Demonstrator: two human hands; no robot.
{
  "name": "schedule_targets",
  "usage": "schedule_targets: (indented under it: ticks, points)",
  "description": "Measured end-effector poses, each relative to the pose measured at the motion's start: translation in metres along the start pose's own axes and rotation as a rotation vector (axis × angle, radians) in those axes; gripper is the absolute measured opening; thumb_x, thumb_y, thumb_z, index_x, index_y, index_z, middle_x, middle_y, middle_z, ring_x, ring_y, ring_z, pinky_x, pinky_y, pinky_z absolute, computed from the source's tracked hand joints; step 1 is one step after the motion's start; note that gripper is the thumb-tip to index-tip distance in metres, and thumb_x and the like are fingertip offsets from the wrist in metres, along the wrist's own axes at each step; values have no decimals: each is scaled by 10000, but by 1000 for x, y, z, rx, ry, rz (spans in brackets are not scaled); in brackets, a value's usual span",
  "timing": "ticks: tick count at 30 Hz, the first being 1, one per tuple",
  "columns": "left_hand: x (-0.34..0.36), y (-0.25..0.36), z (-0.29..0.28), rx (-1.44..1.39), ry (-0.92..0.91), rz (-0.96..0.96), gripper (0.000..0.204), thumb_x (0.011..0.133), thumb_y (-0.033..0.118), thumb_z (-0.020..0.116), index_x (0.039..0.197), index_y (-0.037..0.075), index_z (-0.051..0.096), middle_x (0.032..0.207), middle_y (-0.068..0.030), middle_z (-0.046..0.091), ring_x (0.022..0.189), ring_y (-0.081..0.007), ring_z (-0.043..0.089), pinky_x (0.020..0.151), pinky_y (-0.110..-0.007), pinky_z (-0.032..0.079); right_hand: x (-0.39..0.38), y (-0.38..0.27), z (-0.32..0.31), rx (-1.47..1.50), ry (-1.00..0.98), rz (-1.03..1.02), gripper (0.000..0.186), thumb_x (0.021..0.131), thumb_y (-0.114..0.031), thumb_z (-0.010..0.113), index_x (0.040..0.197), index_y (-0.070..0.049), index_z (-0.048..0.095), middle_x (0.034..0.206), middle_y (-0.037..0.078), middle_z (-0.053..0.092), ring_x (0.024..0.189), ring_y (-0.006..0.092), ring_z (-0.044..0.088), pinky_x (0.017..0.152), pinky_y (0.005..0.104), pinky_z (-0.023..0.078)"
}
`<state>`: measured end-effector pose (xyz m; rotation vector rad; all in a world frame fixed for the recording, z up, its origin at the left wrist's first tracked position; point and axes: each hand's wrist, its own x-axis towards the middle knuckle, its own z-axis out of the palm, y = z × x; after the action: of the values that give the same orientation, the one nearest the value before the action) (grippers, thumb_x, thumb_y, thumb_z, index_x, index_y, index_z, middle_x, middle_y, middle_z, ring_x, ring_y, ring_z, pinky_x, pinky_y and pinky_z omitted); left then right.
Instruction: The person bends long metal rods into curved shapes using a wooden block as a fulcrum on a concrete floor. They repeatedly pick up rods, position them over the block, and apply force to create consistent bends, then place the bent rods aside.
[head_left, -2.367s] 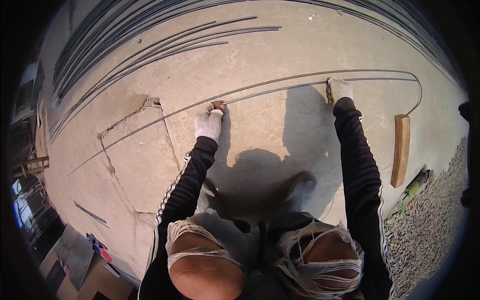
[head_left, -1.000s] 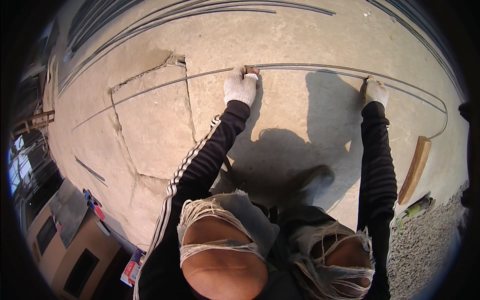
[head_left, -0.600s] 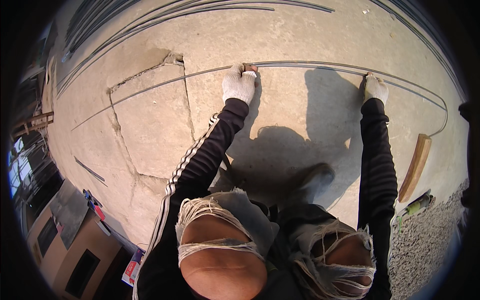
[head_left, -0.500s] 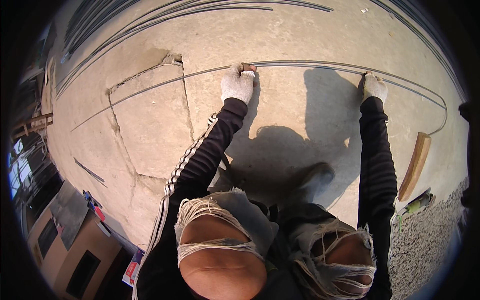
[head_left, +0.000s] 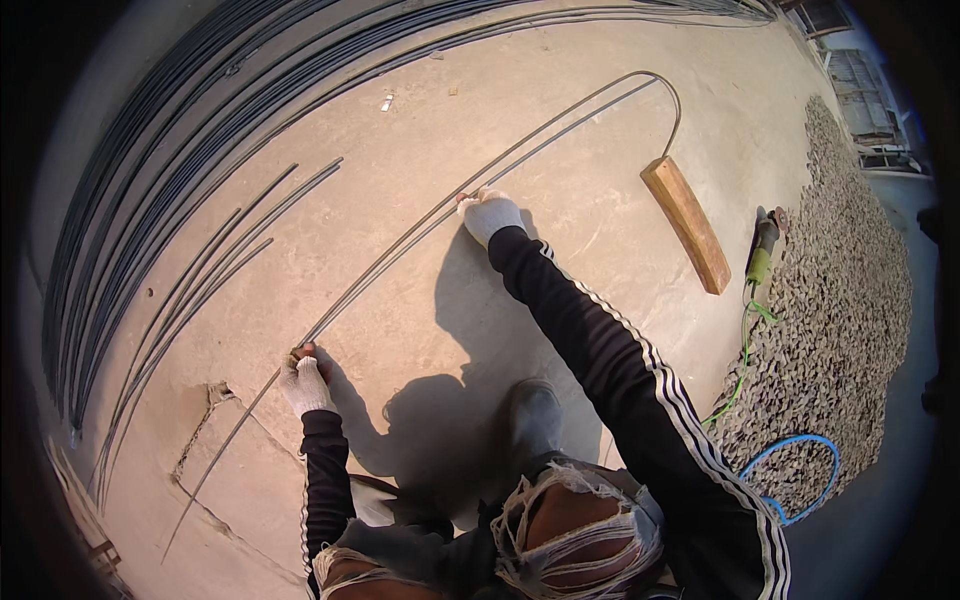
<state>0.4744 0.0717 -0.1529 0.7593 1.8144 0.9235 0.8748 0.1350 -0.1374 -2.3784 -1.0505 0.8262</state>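
A long thin steel rod [head_left: 679,102] lies slantwise across the concrete, its far end bent round in a hook that reaches a wooden block [head_left: 688,228]. Close alongside it runs a second, straight rod [head_left: 572,130]. My left hand [head_left: 304,382], in a whitish knitted glove with bare fingertips, is closed around the rods where the second one begins. Farther along, my right hand [head_left: 490,215], gloved alike, has its fingers curled on the rods; the glove hides part of that grip. Beyond my left hand the long rod's tail runs on toward me.
A large bundle of steel rods [head_left: 130,205] curves along the left and far side, with several shorter rods [head_left: 215,265] nearer. At right lie an angle grinder [head_left: 764,250] with a green cord, a gravel bed [head_left: 840,300] and a blue hose [head_left: 836,460]. Cracked concrete [head_left: 215,400] is at lower left.
My view has turned to the right, so the rods now slant up to the right, and more gravel and the blue hose show. Both hands are still on the rods.
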Motion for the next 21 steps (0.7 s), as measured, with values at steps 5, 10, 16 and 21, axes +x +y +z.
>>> schedule_targets:
  ticks: [5,10,16,21]
  points:
    - [7,-10,-13,54,-110,21,97,943,88,562,955,108,657,717,20,611,535,-84,549,466,-231,413,1,25,-19,323,-158,-37,394,935,-364,649,957,24,709,915,280,712,919,412,707,796,461,535]
    - [1,-9,-35,82,-156,165,77,982,169,627,974,92,627,745,21,589,562,-77,541,499,-236,427,-4,57,-67,320,-350,-102,287,922,-266,619,1016,-6,696,943,232,721,920,357,699,797,435,522]
    - [-19,98,-46,446,-124,249,247,1003,288,685,953,56,615,746,11,570,590,-80,537,531,-236,433,-74,136,-144,327,-413,13,179,865,-95,584,1028,-24,600,910,194,674,910,347,662,813,411,509]
    - [-20,210,22,576,-195,441,280,1005,313,685,948,44,631,749,6,548,680,-95,495,628,-270,431,-126,201,-193,578,-479,352,169,873,-7,512,996,-26,627,886,121,661,882,230,675,738,364,534]
